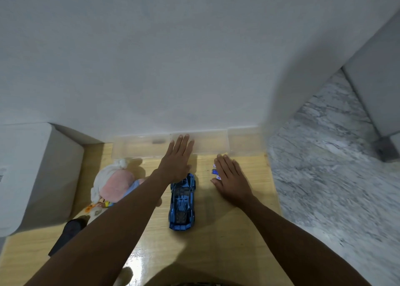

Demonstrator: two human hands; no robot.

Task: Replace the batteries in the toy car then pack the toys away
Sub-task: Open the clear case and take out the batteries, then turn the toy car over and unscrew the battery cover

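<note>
A shiny blue toy car (182, 203) lies lengthwise on the wooden table (227, 238), in the middle. My left hand (176, 160) stretches flat over the car's far end, fingers straight, reaching the near rim of a clear plastic box (207, 143) against the wall. To the right of the car, my right hand (232, 177) rests flat on the table, fingers straight, partly covering small blue and white batteries (214, 171). Left of the car lies a plush doll (114, 182) with a pink face and white hair.
A dark remote-like object (67, 233) lies near the left, beside a small orange and white toy (95, 208). A grey cushioned seat (32, 173) stands at the left. The white wall rises behind the table; marble floor (329, 166) lies to the right.
</note>
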